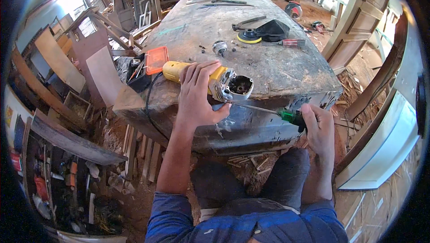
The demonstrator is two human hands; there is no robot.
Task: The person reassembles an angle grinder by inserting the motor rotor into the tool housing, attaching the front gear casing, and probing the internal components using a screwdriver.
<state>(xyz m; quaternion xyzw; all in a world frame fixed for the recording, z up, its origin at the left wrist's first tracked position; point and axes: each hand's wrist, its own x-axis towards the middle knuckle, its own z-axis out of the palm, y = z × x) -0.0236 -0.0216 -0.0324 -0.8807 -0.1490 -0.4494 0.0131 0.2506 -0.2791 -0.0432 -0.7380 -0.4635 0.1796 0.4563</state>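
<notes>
A yellow angle grinder (215, 79) lies on its side near the front edge of a worn workbench (277, 68), its metal gear head open toward the right. My left hand (197, 95) lies over its body and grips it. My right hand (318, 124) holds a green-handled screwdriver (291, 117) off the bench's front right; its thin shaft reaches left to the grinder's head.
Farther back on the bench lie a small round grinder part (220, 47), a black guard with a yellow-rimmed disc (264, 31), a red-handled screwdriver (289, 43) and an orange case (156, 59). Wood scraps cover the floor. Boards and frames stand left and right.
</notes>
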